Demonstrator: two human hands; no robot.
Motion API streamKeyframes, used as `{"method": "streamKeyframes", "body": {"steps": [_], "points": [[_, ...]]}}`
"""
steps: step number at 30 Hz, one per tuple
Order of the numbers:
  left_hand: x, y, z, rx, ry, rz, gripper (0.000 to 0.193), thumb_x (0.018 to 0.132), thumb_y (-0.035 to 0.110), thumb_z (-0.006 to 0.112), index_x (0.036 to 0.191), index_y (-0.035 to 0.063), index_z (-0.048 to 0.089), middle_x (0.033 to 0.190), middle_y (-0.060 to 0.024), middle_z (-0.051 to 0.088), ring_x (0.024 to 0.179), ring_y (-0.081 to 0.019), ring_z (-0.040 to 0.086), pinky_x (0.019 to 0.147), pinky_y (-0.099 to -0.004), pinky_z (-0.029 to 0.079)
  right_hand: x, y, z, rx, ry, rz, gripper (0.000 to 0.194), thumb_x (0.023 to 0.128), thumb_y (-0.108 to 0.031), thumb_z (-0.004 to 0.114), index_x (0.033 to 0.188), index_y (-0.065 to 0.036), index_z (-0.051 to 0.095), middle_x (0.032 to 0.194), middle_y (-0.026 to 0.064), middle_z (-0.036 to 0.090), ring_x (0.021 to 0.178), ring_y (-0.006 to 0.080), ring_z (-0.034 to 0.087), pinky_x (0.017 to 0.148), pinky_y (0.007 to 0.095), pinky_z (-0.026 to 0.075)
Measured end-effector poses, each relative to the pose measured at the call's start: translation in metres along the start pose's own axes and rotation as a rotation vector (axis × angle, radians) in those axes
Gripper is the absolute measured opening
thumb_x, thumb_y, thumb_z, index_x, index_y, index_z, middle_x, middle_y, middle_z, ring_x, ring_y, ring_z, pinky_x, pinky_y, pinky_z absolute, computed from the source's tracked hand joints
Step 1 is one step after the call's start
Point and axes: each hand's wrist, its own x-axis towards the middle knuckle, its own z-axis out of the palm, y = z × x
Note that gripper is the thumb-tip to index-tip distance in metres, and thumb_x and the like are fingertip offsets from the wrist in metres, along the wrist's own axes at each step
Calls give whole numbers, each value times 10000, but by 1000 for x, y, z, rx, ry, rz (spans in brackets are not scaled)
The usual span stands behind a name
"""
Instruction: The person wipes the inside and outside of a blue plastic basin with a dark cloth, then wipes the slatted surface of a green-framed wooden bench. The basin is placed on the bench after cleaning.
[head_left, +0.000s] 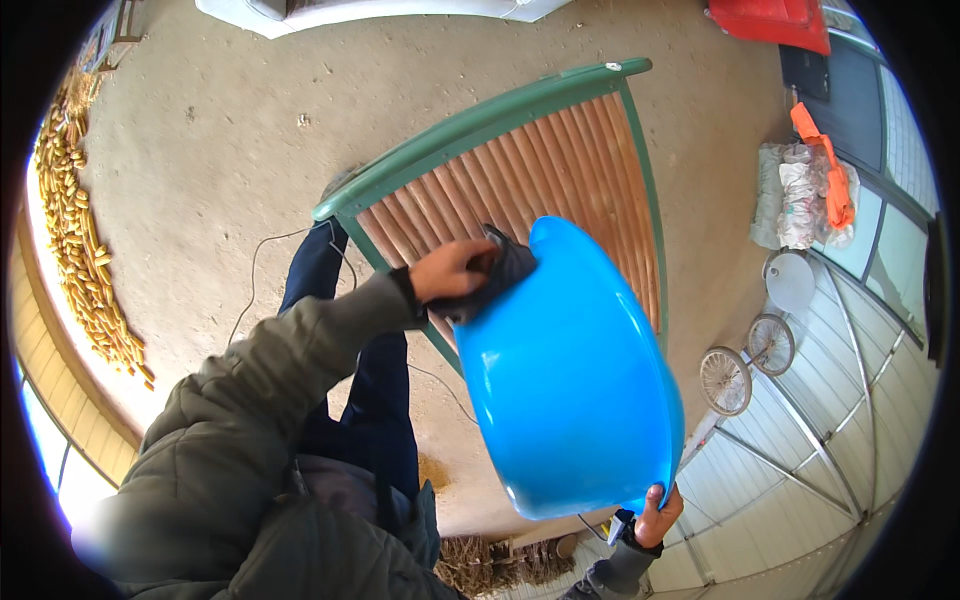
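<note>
A bright blue plastic basin (570, 375) is held tilted, its curved side towards me. My left hand (455, 271) grips a dark grey cloth (510, 270), which lies against the basin's upper left edge. At the basin's lower right, my right hand (658, 516) holds the rim, thumb on the near side. Beyond and partly behind the basin stands a slatted wooden bench or bed with a green frame (487, 127); the basin hides part of its slats. Whether the basin rests on it, I cannot tell.
A thin cable (251, 277) runs over the concrete floor by my legs. Corn cobs (75, 255) lie in a heap along the left. To the right are spoked wheels (725, 380), wrapped bundles (796, 195) and an orange item (836, 187). A red object (772, 22) stands at upper right.
</note>
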Motion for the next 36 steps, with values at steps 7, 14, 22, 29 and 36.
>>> {"method": "streamKeyframes", "body": {"steps": [7,14,22,29,36], "points": [[-35,6,7,170,114,-42,411,827,105,619,1220,-4,571,1082,-181,671,998,-303,663,859,-385,504,-1,0,2,-9,-17,-17,503,930,-461,597,721,-13,502,566,108,490,498,198,452,476,362,294],[-22,-95,6,-12,239,-265,377,796,37,568,1164,-41,595,995,-183,678,936,-264,651,849,-361,496,-2,-7,1,-70,-44,-15,509,933,-471,585,751,1,534,572,111,505,497,206,456,481,365,326],[-81,-1,18,-95,132,-100,370,785,38,582,1150,-24,572,910,-126,625,870,-249,632,791,-352,504,-4,13,-1,111,40,98,540,924,-508,601,883,31,581,706,42,547,651,128,476,561,311,372],[-37,-1,-2,304,96,-142,411,743,96,605,1135,-28,592,870,-178,647,772,-280,634,704,-379,494,-15,22,-1,141,6,85,554,927,-497,607,982,55,606,807,73,607,722,138,519,626,306,415],[-54,4,17,137,2,-60,381,733,94,603,1098,-17,596,849,-187,657,765,-328,647,707,-397,505,-31,39,-10,193,26,156,518,941,-451,614,1055,53,588,903,95,625,807,147,542,718,314,448]]}}
